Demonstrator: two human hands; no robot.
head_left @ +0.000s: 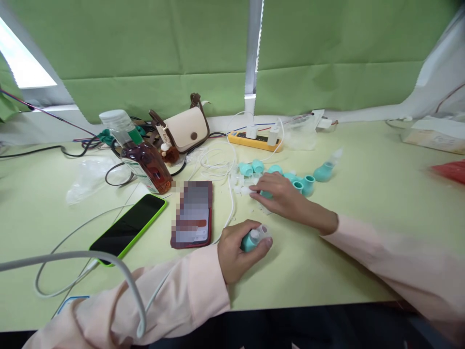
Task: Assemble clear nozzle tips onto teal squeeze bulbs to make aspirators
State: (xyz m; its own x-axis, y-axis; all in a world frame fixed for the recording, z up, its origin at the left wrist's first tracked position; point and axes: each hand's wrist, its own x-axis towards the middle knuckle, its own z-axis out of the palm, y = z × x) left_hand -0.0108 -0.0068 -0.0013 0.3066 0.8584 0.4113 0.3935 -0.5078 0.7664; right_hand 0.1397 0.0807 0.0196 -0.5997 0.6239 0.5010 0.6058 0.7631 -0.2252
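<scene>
My left hand is wrapped round a teal bulb-shaped piece and a clear plastic piece beside it, low over the table. Farther up, my right hand pinches a small whitish translucent piece between thumb and finger. Several teal bulbs lie behind and to the right of that hand, some with their round openings showing. One teal bulb at the right end has a clear tip on it. Small clear pieces are scattered left of the bulbs.
A red-cased phone and a green-cased phone lie left of my hands, with a tilted bottle behind them. A cream bag and a yellow power strip stand at the back. White cables cross the table.
</scene>
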